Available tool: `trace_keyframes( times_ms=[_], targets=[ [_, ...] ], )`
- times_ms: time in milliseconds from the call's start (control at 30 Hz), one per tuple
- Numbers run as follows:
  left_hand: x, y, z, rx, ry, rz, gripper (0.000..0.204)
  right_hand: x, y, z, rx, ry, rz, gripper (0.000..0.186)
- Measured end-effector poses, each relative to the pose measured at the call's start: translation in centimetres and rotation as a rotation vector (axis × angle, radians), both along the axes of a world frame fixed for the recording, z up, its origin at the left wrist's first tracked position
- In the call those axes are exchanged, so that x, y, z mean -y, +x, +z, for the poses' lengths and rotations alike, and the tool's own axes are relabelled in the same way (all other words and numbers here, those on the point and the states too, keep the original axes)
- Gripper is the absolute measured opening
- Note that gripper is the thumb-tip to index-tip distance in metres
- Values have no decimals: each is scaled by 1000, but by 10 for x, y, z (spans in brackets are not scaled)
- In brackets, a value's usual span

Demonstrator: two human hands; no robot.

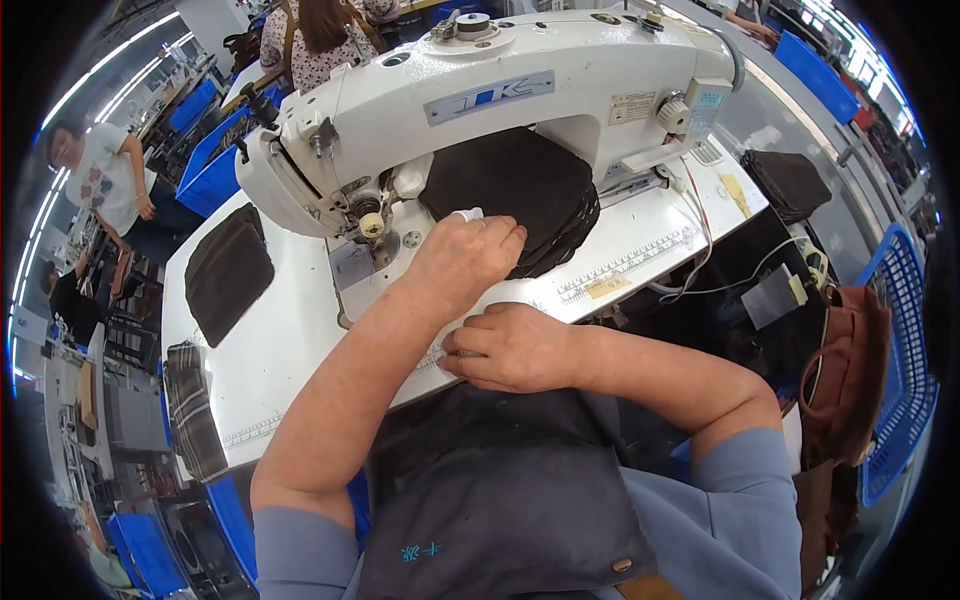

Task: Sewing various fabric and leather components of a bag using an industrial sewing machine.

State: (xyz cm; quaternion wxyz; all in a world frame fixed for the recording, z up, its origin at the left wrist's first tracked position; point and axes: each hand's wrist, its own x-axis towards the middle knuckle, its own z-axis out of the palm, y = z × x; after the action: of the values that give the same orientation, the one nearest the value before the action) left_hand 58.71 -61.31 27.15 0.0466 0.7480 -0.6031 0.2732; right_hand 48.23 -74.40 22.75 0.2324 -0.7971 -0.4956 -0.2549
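Observation:
A white sewing machine [480,85] stretches across the white table [290,330], its needle area [372,225] at the left end. Under the machine's arm lies a stack of dark fabric pieces [510,190]. My left hand [468,250] is at the near left edge of that stack, fingers curled, with a bit of white at the index finger. What those fingers hold, if anything, is hidden. My right hand [512,348] rests closed at the table's front edge, close to my dark apron [500,500]; its fingertips are folded out of sight.
Dark fabric pieces [230,275] lie at the table's left, above a plaid cloth [195,410]. Another dark stack [787,185] sits far right. A blue basket [900,370] and brown bag [845,370] stand at right. Other people [125,185] are beyond the table.

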Motion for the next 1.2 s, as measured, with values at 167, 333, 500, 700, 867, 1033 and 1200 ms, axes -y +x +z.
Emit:
trace_keyframes(
  times_ms=[167,333,500,700,867,1033,1200],
  targets=[
    [-21,-32,26,-60,-326,-54,24,4,0,-3,-137,122,-23,22],
    [-110,-77,26,-119,-364,-142,27,14,20,14,-37,254,-94,35],
    [-188,-117,-15,-262,-203,-82,22,19,33,21,-1446,630,-91,36],
    [-223,-136,-33,-240,-124,0,20,-26,52,30,-1208,371,-305,21],
    [-267,-146,-31,-134,-240,223,24,-37,64,22,-1276,413,-251,25],
    [-358,-164,-4,-117,-367,896,38,-34,64,18,-1299,522,-280,17],
    [-407,-194,7,-251,-229,1297,42,-35,64,15,-1287,580,-270,11]
  ],
)
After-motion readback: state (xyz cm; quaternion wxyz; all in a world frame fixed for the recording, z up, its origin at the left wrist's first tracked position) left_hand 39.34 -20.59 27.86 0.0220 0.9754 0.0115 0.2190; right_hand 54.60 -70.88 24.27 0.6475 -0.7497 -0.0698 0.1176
